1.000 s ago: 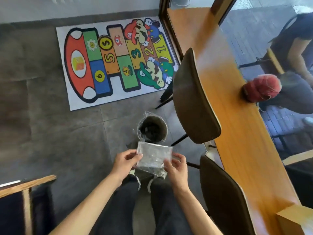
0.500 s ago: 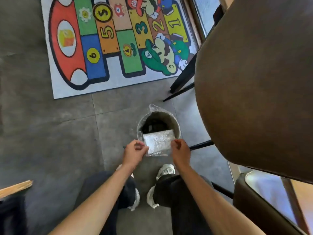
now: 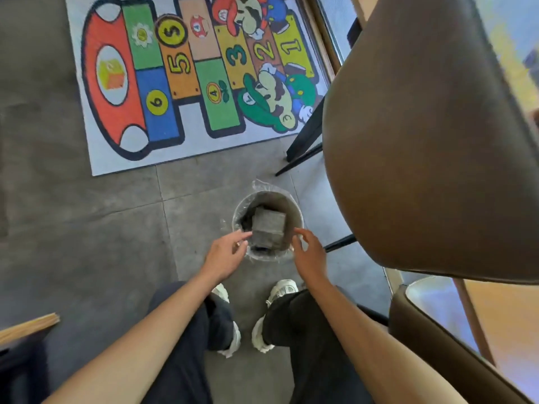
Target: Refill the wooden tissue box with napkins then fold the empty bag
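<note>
Floor: grey tiles (image 3: 87, 228), round lined waste bin (image 3: 296, 212).
Change: folded clear plastic bag (image 3: 268, 227), previously pinched, dropped into bin.
Hands: left hand (image 3: 224, 255), right hand (image 3: 310, 253) spread, empty.
Status: folding judged complete.

Grey tiled floor (image 3: 87, 228) bears a colourful hopscotch mat (image 3: 186, 77) beside brown chairs (image 3: 423, 141).

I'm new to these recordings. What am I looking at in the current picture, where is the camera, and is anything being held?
No machine here: a person works bare-handed, and the camera sits on their head, looking down past their arms and shoes. The left hand and right hand are both open, fingers spread, holding nothing. Between them, the folded bag sits in the mouth of a lined bin on the grey floor; whether it is resting or falling cannot be told. A hopscotch mat lies beyond, and a brown chair fills the right.
</note>
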